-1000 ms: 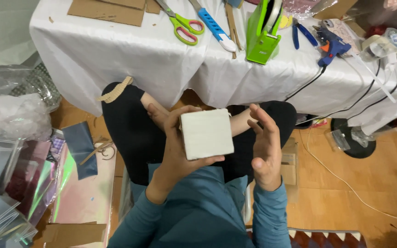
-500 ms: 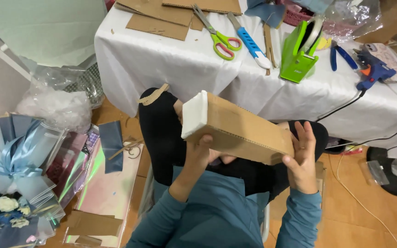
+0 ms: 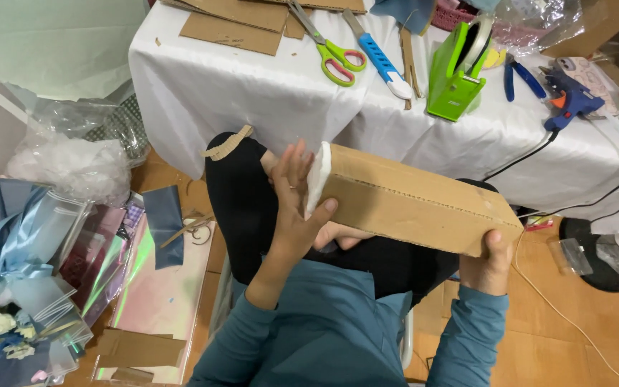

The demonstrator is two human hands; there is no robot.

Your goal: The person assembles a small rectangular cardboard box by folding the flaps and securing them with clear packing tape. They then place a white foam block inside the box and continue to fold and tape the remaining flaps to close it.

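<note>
Now the white-draped table (image 3: pixel 252 100) stood beyond the long cardboard box (image 3: pixel 417 204), which had swung from end-on to lengthwise above the lap. The left hand (image 3: pixel 291 204) pressed its white end flat, fingers spread; the right hand (image 3: pixel 487 261) gripped the far corner.

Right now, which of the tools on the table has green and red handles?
The scissors. Their loop handles are green with red inside. The utility knife beside them has a blue handle, and so do the pliers farther right.
</note>
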